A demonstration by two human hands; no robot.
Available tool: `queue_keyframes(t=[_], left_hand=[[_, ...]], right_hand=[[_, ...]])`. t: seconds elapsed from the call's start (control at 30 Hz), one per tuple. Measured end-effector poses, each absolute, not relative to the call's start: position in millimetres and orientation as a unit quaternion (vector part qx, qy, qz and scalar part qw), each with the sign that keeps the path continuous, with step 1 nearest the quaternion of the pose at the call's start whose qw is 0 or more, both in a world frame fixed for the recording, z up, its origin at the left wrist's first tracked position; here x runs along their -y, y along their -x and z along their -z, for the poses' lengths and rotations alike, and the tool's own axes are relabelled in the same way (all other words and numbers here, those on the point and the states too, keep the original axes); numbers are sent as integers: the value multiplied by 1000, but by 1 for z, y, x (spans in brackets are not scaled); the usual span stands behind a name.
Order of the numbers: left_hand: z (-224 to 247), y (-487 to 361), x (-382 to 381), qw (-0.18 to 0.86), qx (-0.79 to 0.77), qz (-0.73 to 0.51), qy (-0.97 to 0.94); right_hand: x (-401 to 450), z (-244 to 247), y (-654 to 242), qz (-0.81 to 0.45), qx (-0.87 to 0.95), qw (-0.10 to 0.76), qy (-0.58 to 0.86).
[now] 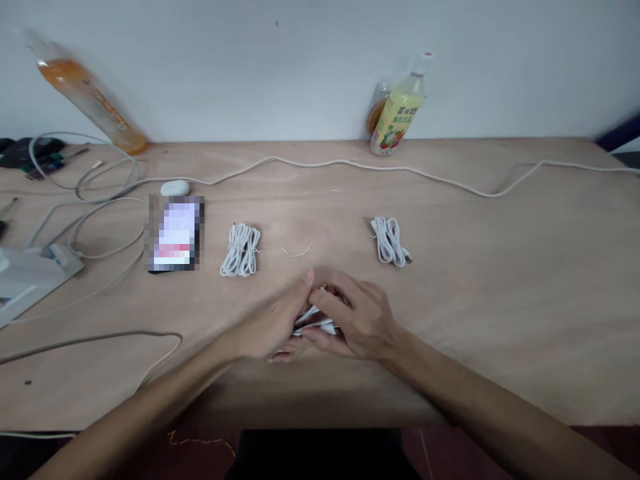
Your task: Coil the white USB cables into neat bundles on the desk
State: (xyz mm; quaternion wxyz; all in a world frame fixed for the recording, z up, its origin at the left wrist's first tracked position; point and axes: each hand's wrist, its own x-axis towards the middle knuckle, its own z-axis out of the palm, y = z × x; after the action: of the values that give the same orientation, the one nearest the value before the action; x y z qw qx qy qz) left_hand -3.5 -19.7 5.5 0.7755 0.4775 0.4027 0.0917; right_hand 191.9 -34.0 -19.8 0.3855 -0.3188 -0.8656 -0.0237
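Both hands meet above the front part of the wooden table, closed around a white cable (315,319) that is mostly hidden by the fingers. My left hand (275,325) wraps it from the left, slightly blurred. My right hand (361,317) grips it from the right, with thumb and fingers bent over it. Beyond the left hand lies a coiled white cable (241,250), bound at its middle. Another coiled white cable (390,241) rests beyond the right hand. Between these two bundles is a short, thin white tie (298,251), slightly curved.
A phone (175,233) and a white earbud case (175,188) lie at left, near loose grey cables (85,200). An orange drink bottle (95,107) and a yellow drink bottle (399,113) stand by the wall. A long white cord (340,162) crosses the table's back.
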Motion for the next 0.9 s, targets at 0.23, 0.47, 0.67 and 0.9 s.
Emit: queue_keyframes(t=[0.23, 0.47, 0.67, 0.9], left_hand=[[5, 1, 17, 833, -356, -77, -417], [2, -16, 24, 821, -366, -134, -417], [1, -13, 24, 584, -428, -275, -633], [9, -9, 21, 629, -398, -280, -606]], right_hand=[[32, 13, -189, 56, 866, 387, 313], [25, 17, -195, 45, 846, 415, 330], [19, 17, -199, -72, 787, 427, 439], [21, 17, -198, -115, 786, 397, 459]])
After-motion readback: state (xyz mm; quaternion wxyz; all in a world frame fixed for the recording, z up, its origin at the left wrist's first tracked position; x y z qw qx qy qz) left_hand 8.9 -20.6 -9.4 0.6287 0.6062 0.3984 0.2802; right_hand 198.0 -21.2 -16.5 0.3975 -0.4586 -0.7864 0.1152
